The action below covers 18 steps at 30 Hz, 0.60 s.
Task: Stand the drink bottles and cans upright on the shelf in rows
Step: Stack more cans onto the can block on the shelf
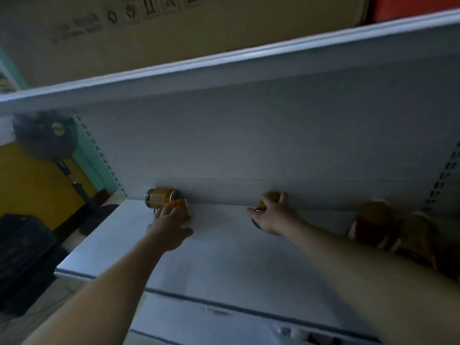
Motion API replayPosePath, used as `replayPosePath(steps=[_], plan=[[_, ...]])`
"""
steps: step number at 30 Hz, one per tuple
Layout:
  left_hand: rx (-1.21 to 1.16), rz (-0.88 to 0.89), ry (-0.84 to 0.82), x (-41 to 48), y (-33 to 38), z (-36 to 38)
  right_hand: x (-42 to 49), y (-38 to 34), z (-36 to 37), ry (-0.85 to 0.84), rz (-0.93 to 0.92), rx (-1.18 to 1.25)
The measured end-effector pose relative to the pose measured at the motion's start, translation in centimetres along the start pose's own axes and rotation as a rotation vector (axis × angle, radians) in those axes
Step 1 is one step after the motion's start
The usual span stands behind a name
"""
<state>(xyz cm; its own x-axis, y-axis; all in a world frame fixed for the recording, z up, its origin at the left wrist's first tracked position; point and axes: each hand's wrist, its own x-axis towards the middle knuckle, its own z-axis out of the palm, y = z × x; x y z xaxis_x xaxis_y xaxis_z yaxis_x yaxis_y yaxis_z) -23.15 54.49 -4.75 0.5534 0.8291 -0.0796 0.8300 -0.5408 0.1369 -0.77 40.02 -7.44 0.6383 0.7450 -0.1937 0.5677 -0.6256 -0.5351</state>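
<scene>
Both hands were gripping cans by the shelf's [224, 245] back wall: left hand [170, 226] around one can [184, 207], right hand [272, 216] around another can [270, 197]. Next, they likely needed standing upright.

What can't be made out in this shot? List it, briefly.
Head view only:
- Can under the left hand: fingers cover it; upright or lying unclear.
- Can in the right hand: mostly hidden by the hand.
- Bottles at right: blurred, dark, partly behind the right forearm; labels unreadable.
- Lying can at the back wall: print too blurred.

Cardboard box [174, 33] on top, black fan [47, 135], yellow wall [29, 185]
</scene>
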Motion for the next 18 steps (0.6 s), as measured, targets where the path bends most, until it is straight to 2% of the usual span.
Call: replayPosePath(steps=[4,6,9,14,18], plan=[[0.105,0.064,-0.06,4.0,-2.8,0.2,-1.9,-1.5,3.3,0.109,-0.065,-0.057],[0.144,0.088,-0.073,5.3,-3.7,0.4,-3.6,-1.9,5.0,0.208,-0.14,0.028],[0.153,0.121,-0.024,6.5,-4.6,1.0,-5.6,-2.1,6.4,0.261,-0.085,0.228],[0.098,0.155,0.062,5.2,-4.5,2.5,-8.4,-2.2,5.6,0.235,0.01,-0.11],[0.025,0.307,0.194,1.8,-3.5,3.4,-10.3,-0.8,4.9,0.208,0.061,-0.116]])
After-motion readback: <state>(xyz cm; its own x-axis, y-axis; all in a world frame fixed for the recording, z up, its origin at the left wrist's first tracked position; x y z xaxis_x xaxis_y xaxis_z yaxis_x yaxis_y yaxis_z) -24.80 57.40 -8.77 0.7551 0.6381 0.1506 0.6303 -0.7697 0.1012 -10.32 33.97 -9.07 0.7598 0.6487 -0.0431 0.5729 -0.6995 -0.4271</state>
